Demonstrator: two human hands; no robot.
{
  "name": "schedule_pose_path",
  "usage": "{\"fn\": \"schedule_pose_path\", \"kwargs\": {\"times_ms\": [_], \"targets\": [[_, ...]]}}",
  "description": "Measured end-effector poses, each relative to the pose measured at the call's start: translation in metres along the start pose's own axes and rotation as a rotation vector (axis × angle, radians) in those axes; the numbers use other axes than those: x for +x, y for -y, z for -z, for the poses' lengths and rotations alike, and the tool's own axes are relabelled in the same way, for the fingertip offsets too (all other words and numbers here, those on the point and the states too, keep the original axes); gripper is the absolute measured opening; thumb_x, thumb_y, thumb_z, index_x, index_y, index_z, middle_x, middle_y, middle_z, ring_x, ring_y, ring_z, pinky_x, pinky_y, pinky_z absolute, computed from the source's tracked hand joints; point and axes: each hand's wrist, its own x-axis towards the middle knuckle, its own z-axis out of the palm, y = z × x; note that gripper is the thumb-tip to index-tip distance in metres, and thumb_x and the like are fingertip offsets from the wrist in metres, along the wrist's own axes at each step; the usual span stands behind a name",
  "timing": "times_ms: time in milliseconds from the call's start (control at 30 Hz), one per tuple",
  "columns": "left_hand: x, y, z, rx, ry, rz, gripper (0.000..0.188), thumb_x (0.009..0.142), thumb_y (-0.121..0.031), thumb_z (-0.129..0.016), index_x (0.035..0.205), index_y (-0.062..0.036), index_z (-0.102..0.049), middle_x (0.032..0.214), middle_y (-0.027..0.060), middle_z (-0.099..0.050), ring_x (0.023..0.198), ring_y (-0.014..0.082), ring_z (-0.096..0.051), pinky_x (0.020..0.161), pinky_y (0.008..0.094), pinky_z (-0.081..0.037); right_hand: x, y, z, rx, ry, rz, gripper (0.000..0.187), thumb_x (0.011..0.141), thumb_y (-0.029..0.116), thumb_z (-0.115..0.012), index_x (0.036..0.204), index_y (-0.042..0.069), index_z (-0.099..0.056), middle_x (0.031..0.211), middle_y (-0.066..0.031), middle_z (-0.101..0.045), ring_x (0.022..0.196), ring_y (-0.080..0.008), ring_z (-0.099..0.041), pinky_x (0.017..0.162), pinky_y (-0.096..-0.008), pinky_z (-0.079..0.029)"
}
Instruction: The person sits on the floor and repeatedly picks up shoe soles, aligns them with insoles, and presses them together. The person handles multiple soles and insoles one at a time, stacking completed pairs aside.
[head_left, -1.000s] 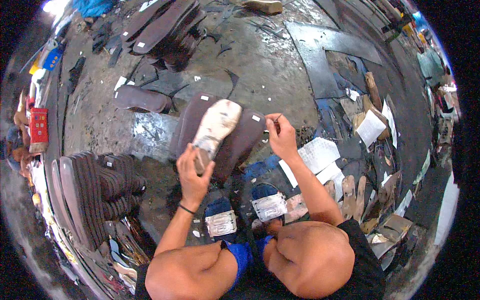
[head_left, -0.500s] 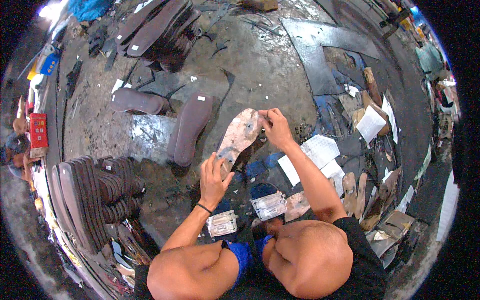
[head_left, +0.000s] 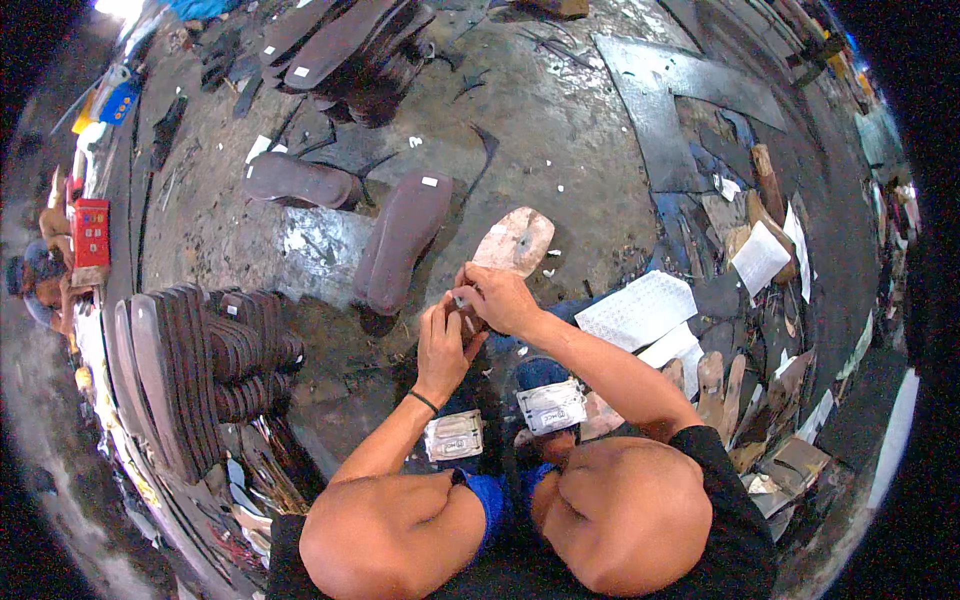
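Observation:
A worn, pale pinkish sole-shaped piece (head_left: 518,240) lies on the floor in front of me, its broad far end in sight. My hands cover its near end. There my right hand (head_left: 500,298) is closed, thumb and fingers pinched together against the left fingertips. My left hand (head_left: 447,348) is curled just beside it. A tiny pale bit shows between the fingers, too small to name. Left of the pale piece lie dark brown shoe soles (head_left: 408,235), one over another, with a small white sticker on top.
Brown soles stand in a row (head_left: 165,375) at the left, and more are piled (head_left: 350,50) at the far left. Another brown sole (head_left: 298,182) lies between. Dark sheet material (head_left: 650,110) and white paper sheets (head_left: 640,310) are on the right, near wooden-looking sole shapes (head_left: 712,385).
My right hand has come from the far end of the pale piece to its near end and met my left hand. The whole view has shifted slightly.

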Motion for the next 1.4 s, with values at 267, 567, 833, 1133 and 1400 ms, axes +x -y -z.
{"fn": "schedule_pose_path", "kwargs": {"times_ms": [267, 567, 833, 1133, 1400], "targets": [[0.008, -0.007, 0.017, -0.03, 0.013, 0.007, 0.057, 0.081, -0.023, -0.084, 0.129, -0.0031, -0.06, 0.145, 0.0232, -0.051, 0.131, 0.0415, -0.049, 0.111, 0.0501, -0.041, -0.038, -0.012, 0.006, -0.044, -0.009, -0.022, 0.018, 0.093, 0.022, -0.07, 0.096, 0.005, -0.067, 0.085, -0.0216, -0.071, 0.08, -0.0411, -0.07, 0.069, -0.0485, -0.056], [0.025, 0.022, 0.055, 0.009, -0.215, 0.138, 0.058, 0.086, -0.023, -0.079, 0.136, -0.0032, -0.057, 0.149, 0.0219, -0.05, 0.132, 0.0419, -0.046, 0.113, 0.0516, -0.037, -0.009, -0.041, 0.064, 0.108, -0.469, -0.197, 0.014, 0.098, 0.013, -0.068, 0.107, 0.002, -0.068, 0.091, -0.0129, -0.068, 0.075, -0.0213, -0.064, 0.068, -0.0342, -0.05], [0.002, 0.0, 0.004, -0.069, 0.022, 0.089, 0.057, 0.084, -0.025, -0.083, 0.133, -0.0067, -0.061, 0.151, 0.0238, -0.047, 0.131, 0.0411, -0.048, 0.112, 0.0494, -0.041, 0.012, -0.086, 0.056, -0.032, -0.303, -0.18, 0.019, 0.097, 0.013, -0.065, 0.111, 0.001, -0.068, 0.099, -0.0184, -0.063, 0.09, -0.0384, -0.065, 0.081, -0.0472, -0.053], [0.0, 0.002, -0.001, 0.014, 0.019, 0.038, 0.059, 0.081, -0.027, -0.085, 0.134, -0.0095, -0.062, 0.152, 0.0231, -0.047, 0.129, 0.0422, -0.049, 0.109, 0.0492, -0.043, 0.015, -0.062, 0.066, -0.166, -0.472, -0.063, 0.016, 0.095, 0.006, -0.068, 0.11, 0.002, -0.069, 0.099, -0.0155, -0.068, 0.086, -0.0315, -0.071, 0.075, -0.0392, -0.056], [-0.01, 0.005, -0.003, 0.026, 0.029, 0.026, 0.062, 0.082, -0.026, -0.084, 0.136, -0.0074, -0.061, 0.151, 0.0237, -0.047, 0.129, 0.0422, -0.05, 0.109, 0.0495, -0.044, 0.017, -0.02, 0.031, 0.023, -0.271, -0.116, 0.015, 0.095, 0.019, -0.069, 0.102, 0.006, -0.066, 0.087, -0.0163, -0.072, 0.081, -0.0344, -0.072, 0.073, -0.0432, -0.056]]}}
